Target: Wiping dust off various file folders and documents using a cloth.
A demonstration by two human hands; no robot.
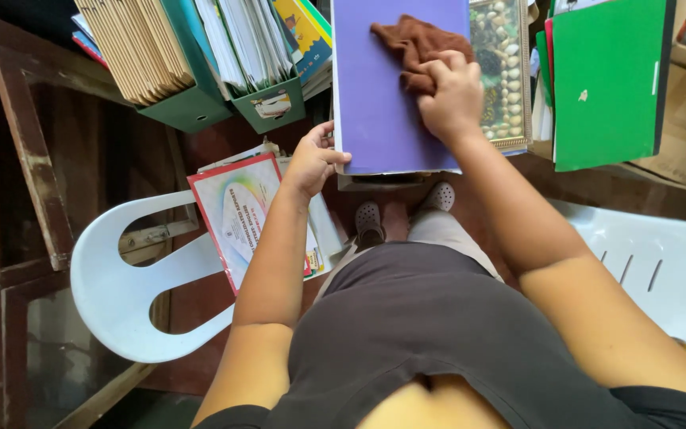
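Note:
A purple folder (pixel 379 95) lies flat in front of me on a stack of things. My left hand (pixel 314 161) grips its lower left corner, thumb on top. My right hand (pixel 450 95) is closed on a brown cloth (pixel 414 44) and presses it against the folder's upper right part. Part of the cloth spreads out above my fingers.
A white plastic chair (pixel 121 278) at the left carries a red-edged booklet (pixel 241 213). Green file boxes (pixel 200 103) with papers stand behind it. A framed picture with pebbles (pixel 502 71) and a green folder (pixel 606 79) are at the right, with another white chair (pixel 645 262) below.

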